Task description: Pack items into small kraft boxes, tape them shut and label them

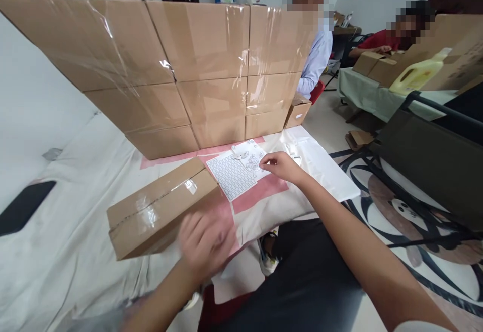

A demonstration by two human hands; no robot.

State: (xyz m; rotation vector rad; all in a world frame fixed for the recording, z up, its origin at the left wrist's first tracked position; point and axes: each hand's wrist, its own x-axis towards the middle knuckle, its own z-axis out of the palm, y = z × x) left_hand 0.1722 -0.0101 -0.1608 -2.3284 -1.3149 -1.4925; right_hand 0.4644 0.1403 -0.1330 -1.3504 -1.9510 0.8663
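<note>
My right hand (282, 166) is over the right edge of a printed sheet with line drawings (253, 161). Its thumb and forefinger are pinched together; whatever may be between them is too small to make out. To the left, a sheet printed with rows of small outlined boxes (231, 175) lies against the drawings. A small pale scrap (240, 155) rests on the paper. My left hand (206, 244), smeared by motion, is above the near edge of the cloth, beside a long taped cardboard box (162, 203). Its fingers cannot be read clearly.
Stacked taped cartons (211, 45) form a wall behind the sheets. A black phone-like slab (26, 206) lies far left on the pale cloth (75, 266). One person (319, 55) sits behind the cartons, another (377, 45) at a table with a yellow jug (418, 75). A dark chair (426, 166) stands right.
</note>
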